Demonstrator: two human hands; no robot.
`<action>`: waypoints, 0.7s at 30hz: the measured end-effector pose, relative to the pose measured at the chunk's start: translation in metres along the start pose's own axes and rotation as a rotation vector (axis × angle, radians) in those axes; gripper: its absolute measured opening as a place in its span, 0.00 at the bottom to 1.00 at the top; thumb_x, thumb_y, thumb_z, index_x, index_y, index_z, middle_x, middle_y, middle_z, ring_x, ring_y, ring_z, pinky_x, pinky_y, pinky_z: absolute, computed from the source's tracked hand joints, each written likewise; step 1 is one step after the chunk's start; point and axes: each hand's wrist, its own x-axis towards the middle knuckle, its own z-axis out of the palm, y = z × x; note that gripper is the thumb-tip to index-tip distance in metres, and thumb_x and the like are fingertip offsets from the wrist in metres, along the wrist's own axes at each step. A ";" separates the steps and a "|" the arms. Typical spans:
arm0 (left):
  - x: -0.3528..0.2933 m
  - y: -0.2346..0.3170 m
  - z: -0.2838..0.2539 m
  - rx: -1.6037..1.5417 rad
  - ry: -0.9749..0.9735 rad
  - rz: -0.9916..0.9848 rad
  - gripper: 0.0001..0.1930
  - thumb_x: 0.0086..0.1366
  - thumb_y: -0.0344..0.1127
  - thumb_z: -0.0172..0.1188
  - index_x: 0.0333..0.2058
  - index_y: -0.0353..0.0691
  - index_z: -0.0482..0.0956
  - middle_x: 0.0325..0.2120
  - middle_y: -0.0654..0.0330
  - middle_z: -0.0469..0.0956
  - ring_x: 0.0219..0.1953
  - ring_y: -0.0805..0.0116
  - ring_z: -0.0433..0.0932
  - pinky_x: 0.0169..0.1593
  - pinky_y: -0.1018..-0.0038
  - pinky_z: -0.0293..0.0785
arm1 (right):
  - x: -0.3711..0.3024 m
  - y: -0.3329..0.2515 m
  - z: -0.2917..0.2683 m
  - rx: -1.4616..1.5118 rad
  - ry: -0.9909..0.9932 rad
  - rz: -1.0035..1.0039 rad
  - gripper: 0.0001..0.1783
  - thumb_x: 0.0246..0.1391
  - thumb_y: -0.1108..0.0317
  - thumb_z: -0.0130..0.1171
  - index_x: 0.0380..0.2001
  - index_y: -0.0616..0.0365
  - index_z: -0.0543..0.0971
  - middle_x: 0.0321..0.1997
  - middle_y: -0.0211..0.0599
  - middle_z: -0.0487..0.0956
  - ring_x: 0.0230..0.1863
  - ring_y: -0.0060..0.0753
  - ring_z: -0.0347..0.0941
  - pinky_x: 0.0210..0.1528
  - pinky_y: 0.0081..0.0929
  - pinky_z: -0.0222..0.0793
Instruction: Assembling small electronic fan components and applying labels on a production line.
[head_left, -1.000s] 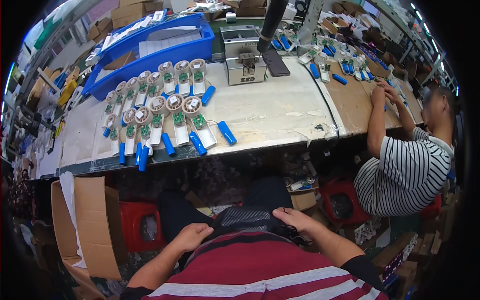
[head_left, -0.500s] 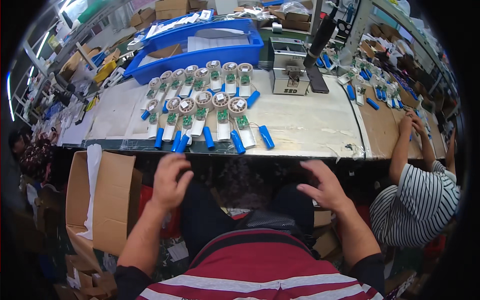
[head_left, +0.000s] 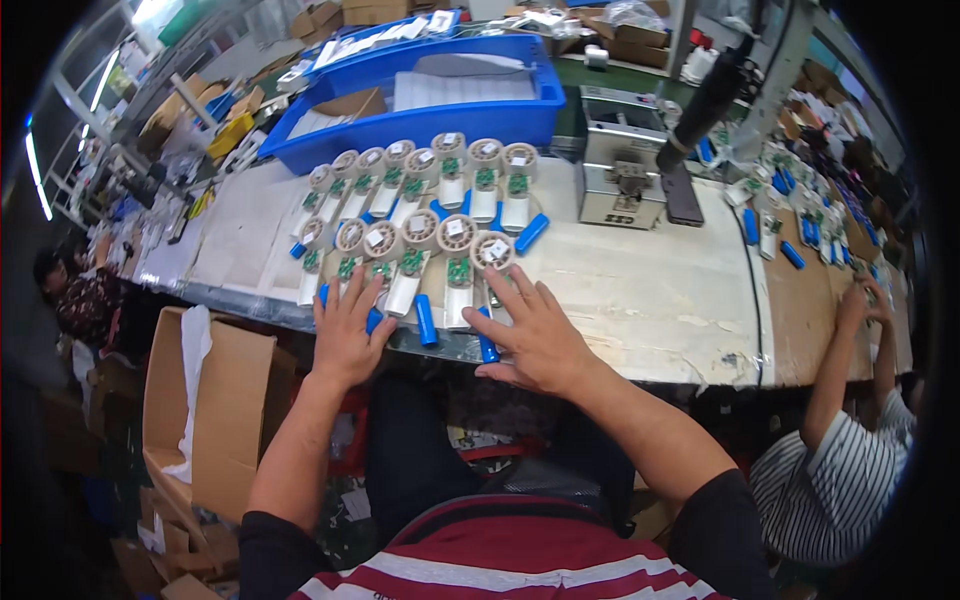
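My left hand (head_left: 347, 335) is over the table's front edge with fingers spread, its fingertips at the front row of small assemblies. Open too, my right hand (head_left: 540, 340) reaches over the rightmost assembly of that row, partly hiding it; whether the fingers touch it I cannot tell. Each assembly has a round cream housing (head_left: 457, 233), a green circuit board (head_left: 458, 271), a white plastic strip (head_left: 403, 295) and a blue cylinder (head_left: 427, 320) that looks like a battery cell. A second row with similar housings (head_left: 485, 152) lies behind.
Behind the rows stands a blue bin (head_left: 420, 125) with white sheets. A metal box-shaped machine (head_left: 622, 190) and a dark phone (head_left: 684, 198) are to its right. An open cardboard box (head_left: 215, 410) stands left of my legs. At the right, a person in a striped shirt (head_left: 835, 480) handles parts.
Both hands have moved forward onto the front row; the right has also swung left, from beyond the table edge to the rightmost assembly. The view has shifted slightly.
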 end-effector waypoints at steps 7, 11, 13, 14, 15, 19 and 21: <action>0.006 0.002 -0.010 -0.012 0.045 0.031 0.33 0.72 0.49 0.61 0.73 0.51 0.68 0.76 0.53 0.63 0.76 0.37 0.59 0.75 0.40 0.54 | 0.010 -0.004 0.011 -0.051 0.019 0.051 0.37 0.60 0.41 0.67 0.69 0.42 0.73 0.82 0.53 0.55 0.80 0.73 0.51 0.73 0.66 0.57; 0.020 -0.072 0.000 -0.245 0.427 0.005 0.29 0.68 0.39 0.66 0.66 0.41 0.76 0.63 0.47 0.77 0.63 0.44 0.75 0.66 0.57 0.71 | 0.011 -0.009 0.014 -0.070 0.028 0.050 0.37 0.60 0.41 0.66 0.68 0.42 0.74 0.82 0.53 0.56 0.79 0.74 0.50 0.73 0.67 0.57; 0.029 -0.102 0.008 -0.270 0.487 -0.055 0.27 0.67 0.36 0.66 0.64 0.38 0.77 0.58 0.46 0.80 0.58 0.46 0.79 0.63 0.61 0.75 | 0.008 -0.012 0.015 -0.068 0.027 0.048 0.37 0.59 0.41 0.67 0.68 0.41 0.74 0.82 0.51 0.56 0.79 0.74 0.51 0.73 0.66 0.58; 0.035 -0.106 0.006 -0.312 0.325 -0.284 0.27 0.67 0.35 0.65 0.64 0.37 0.77 0.56 0.46 0.80 0.56 0.48 0.79 0.62 0.62 0.75 | 0.008 -0.011 0.016 -0.068 0.031 0.051 0.37 0.59 0.41 0.67 0.68 0.41 0.74 0.82 0.51 0.56 0.79 0.74 0.51 0.73 0.66 0.58; 0.042 -0.110 0.005 -0.348 0.156 -0.510 0.27 0.68 0.35 0.65 0.64 0.36 0.77 0.53 0.46 0.81 0.55 0.49 0.80 0.60 0.63 0.76 | 0.009 -0.011 0.015 -0.068 0.035 0.053 0.37 0.59 0.41 0.67 0.68 0.41 0.74 0.82 0.50 0.56 0.79 0.73 0.52 0.73 0.65 0.58; 0.036 -0.127 0.009 -0.312 0.162 -0.427 0.27 0.68 0.35 0.64 0.64 0.36 0.76 0.54 0.46 0.81 0.54 0.50 0.80 0.59 0.64 0.76 | 0.009 -0.017 0.012 -0.097 0.028 0.081 0.39 0.58 0.39 0.67 0.69 0.41 0.74 0.82 0.50 0.56 0.79 0.71 0.52 0.74 0.66 0.58; 0.032 -0.135 0.011 -0.304 0.162 -0.405 0.27 0.68 0.35 0.64 0.64 0.35 0.76 0.54 0.46 0.81 0.54 0.50 0.80 0.59 0.64 0.76 | 0.010 -0.020 0.011 -0.107 0.019 0.088 0.39 0.58 0.38 0.67 0.69 0.41 0.74 0.82 0.50 0.56 0.79 0.70 0.53 0.74 0.66 0.57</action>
